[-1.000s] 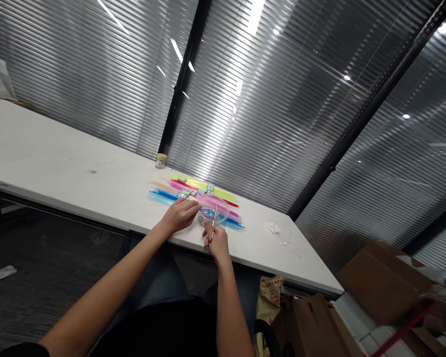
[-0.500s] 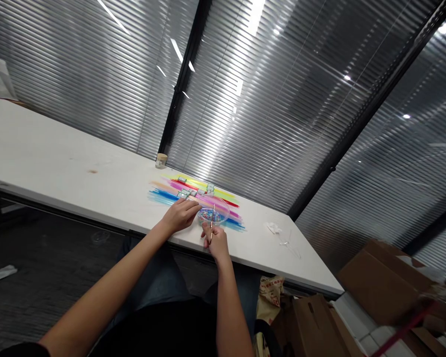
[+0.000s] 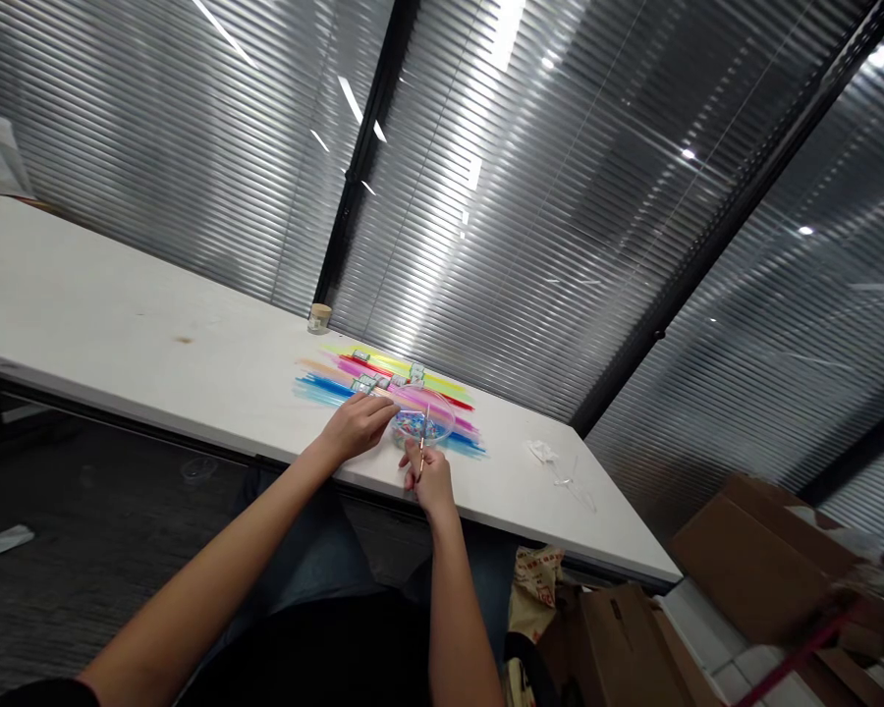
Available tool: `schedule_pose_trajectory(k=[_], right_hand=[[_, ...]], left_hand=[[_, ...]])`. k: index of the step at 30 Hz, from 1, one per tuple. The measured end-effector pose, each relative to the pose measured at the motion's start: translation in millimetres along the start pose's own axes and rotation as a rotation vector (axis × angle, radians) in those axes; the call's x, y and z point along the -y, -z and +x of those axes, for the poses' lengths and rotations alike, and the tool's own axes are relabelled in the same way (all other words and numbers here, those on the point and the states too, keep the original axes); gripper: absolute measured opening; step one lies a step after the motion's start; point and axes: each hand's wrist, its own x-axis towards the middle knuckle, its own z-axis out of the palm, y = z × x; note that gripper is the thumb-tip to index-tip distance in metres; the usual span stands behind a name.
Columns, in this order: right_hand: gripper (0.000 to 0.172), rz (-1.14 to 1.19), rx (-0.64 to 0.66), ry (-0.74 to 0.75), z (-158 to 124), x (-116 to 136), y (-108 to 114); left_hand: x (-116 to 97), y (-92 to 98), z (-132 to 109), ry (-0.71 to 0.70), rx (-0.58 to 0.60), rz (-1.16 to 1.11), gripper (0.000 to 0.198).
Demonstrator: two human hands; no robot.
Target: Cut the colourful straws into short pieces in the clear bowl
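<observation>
Got slim scissors just below frame centre, pointing up-frame over clear round bowl (multicoloured bits inside), near thin pale strip.

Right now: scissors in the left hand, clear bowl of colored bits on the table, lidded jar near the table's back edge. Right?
No, wrong hand: the head view shows the scissors in the right hand. The clear bowl, colored bits and lidded jar are as you said.
</observation>
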Motion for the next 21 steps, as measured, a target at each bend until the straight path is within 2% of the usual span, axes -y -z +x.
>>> schedule_pose_trajectory(k=[21], right_hand=[[0.053,-0.054,0.045,0.004,-0.1,4.1,1.2]], left_hand=[[1.3,-1.9,-2.3,-0.032,0.017,-0.043,0.030]])
